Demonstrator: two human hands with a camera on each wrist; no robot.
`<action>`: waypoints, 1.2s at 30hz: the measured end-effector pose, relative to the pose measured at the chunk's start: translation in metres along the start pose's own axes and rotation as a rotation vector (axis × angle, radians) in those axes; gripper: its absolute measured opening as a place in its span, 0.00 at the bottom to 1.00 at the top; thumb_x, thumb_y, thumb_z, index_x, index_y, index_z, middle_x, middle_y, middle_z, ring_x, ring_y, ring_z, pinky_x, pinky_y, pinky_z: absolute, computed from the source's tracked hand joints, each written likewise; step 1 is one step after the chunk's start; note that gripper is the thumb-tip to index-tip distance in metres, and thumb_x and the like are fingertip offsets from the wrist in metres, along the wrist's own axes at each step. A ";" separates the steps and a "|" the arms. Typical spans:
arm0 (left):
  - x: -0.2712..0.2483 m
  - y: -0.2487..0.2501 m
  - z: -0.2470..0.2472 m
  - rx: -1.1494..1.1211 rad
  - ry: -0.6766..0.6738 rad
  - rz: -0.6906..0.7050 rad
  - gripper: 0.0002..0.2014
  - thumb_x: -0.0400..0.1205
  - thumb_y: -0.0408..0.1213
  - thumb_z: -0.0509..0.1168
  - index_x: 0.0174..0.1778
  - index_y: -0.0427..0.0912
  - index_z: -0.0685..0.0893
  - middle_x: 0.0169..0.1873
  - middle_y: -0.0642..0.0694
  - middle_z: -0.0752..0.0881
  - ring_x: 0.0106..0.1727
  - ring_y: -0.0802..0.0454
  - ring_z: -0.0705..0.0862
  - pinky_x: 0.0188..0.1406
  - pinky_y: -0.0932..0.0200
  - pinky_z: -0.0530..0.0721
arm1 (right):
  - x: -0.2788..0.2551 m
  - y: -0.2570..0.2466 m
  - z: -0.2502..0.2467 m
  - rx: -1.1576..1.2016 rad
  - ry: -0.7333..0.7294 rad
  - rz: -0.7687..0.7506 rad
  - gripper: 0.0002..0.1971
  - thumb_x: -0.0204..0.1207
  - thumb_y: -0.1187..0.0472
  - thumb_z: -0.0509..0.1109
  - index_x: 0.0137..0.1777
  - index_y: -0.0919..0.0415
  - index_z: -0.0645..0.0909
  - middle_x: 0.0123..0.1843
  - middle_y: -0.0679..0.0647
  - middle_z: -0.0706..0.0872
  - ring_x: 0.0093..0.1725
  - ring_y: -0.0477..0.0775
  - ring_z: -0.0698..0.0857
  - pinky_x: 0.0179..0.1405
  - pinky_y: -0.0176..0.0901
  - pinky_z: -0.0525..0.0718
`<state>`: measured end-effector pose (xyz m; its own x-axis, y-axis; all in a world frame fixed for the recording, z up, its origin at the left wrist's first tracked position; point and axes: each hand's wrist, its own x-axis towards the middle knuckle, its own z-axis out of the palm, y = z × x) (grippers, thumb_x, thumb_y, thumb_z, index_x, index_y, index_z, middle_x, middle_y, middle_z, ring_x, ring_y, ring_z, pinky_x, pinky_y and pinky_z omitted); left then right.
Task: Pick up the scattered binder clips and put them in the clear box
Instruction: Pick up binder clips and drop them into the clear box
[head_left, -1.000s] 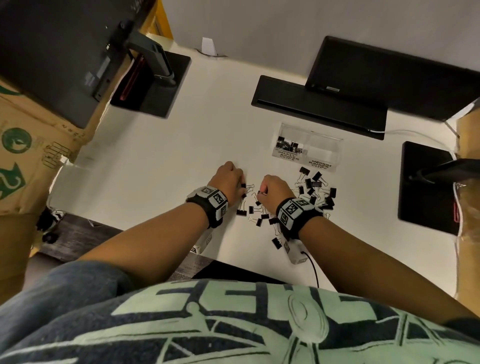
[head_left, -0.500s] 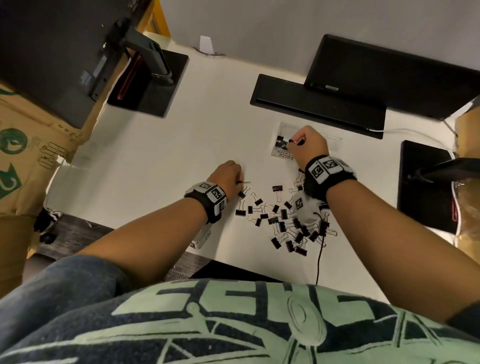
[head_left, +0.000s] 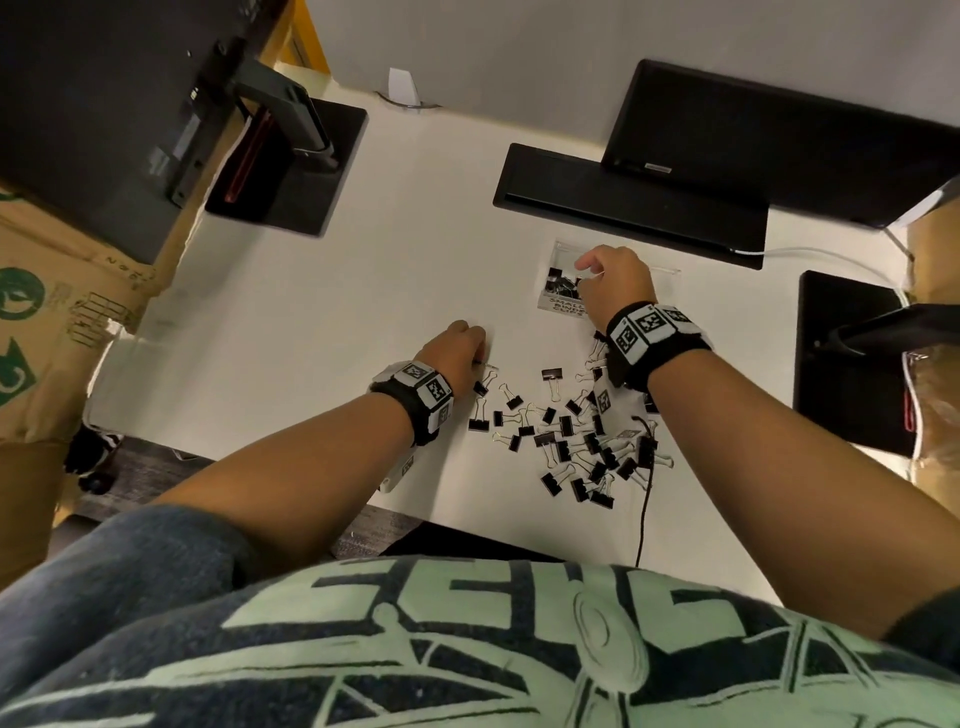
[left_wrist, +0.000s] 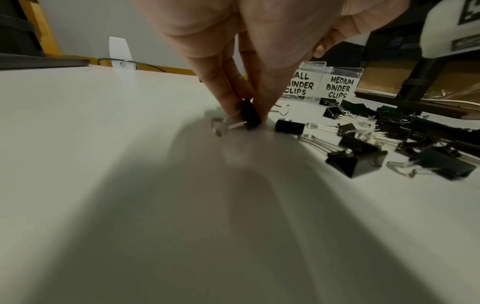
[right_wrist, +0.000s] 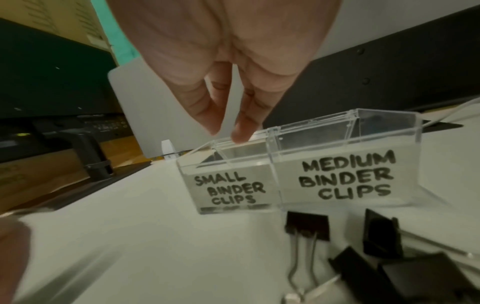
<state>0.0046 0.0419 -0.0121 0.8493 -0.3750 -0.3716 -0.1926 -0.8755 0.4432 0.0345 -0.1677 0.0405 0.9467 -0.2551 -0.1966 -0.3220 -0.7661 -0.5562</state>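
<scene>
Several black binder clips (head_left: 571, 441) lie scattered on the white table (head_left: 311, 338). The clear two-part box (head_left: 563, 304) stands behind them, labelled for small and medium clips (right_wrist: 337, 131); its small compartment holds several clips. My right hand (head_left: 587, 267) hovers over the small compartment, thumb and finger apart (right_wrist: 226, 131), with nothing between them. At the left edge of the pile my left hand (head_left: 457, 348) pinches a small black clip (left_wrist: 249, 115) against the table, fingertips pointing down (left_wrist: 246, 121). The box also shows in the left wrist view (left_wrist: 337, 82).
A black laptop (head_left: 623, 197) lies right behind the box. A monitor stand (head_left: 291, 166) is at the back left and a black stand base (head_left: 847, 358) at the right. A thin black cable (head_left: 644, 499) runs through the clips. Cardboard box (head_left: 52, 312) borders the left.
My right hand left the pile, carried a clip to the box, and now its fingers are spread over the small compartment. My left hand stayed at the pile's left edge.
</scene>
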 end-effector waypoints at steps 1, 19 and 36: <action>0.000 0.000 0.001 -0.005 0.001 0.005 0.06 0.77 0.28 0.63 0.48 0.35 0.79 0.51 0.38 0.79 0.47 0.38 0.82 0.48 0.49 0.84 | -0.006 -0.002 0.001 0.005 0.004 -0.021 0.11 0.77 0.68 0.63 0.56 0.59 0.83 0.62 0.58 0.81 0.58 0.57 0.82 0.49 0.39 0.78; -0.006 -0.012 -0.028 -0.359 0.047 -0.181 0.11 0.80 0.31 0.59 0.45 0.51 0.83 0.26 0.52 0.76 0.26 0.52 0.74 0.25 0.65 0.75 | -0.087 0.013 0.076 -0.116 -0.431 -0.213 0.09 0.75 0.65 0.67 0.55 0.60 0.80 0.56 0.56 0.78 0.55 0.56 0.81 0.53 0.45 0.81; -0.035 -0.025 -0.001 -0.084 -0.131 -0.070 0.16 0.71 0.36 0.72 0.54 0.45 0.79 0.46 0.49 0.77 0.46 0.49 0.79 0.46 0.57 0.78 | -0.081 -0.026 0.097 -0.177 -0.496 -0.285 0.13 0.81 0.59 0.62 0.62 0.64 0.79 0.62 0.60 0.76 0.62 0.59 0.78 0.58 0.47 0.78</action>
<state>-0.0194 0.0768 -0.0090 0.7865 -0.3557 -0.5048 -0.0892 -0.8743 0.4771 -0.0347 -0.0701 -0.0078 0.8647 0.2485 -0.4365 -0.0091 -0.8612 -0.5082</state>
